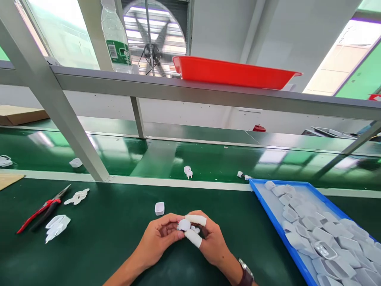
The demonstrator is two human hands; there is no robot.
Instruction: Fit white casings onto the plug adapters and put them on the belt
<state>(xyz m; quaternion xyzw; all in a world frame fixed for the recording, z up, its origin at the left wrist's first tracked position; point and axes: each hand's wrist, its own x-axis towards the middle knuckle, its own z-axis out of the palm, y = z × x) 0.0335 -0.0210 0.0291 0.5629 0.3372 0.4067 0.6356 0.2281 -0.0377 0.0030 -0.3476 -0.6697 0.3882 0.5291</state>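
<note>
My left hand and my right hand meet low over the green worktable, both pinching one small white plastic part. White finger cots cover my right thumb and forefinger. A watch sits on my right wrist. A small white square shell lies on the table just beyond my left hand. A blue tray at the right holds several white shells.
Red-handled pliers, a white cluster of parts and clear film scraps lie at the left. A white plug and other small pieces ride the green conveyor belt beyond. A red tray and bottle sit on the overhead shelf.
</note>
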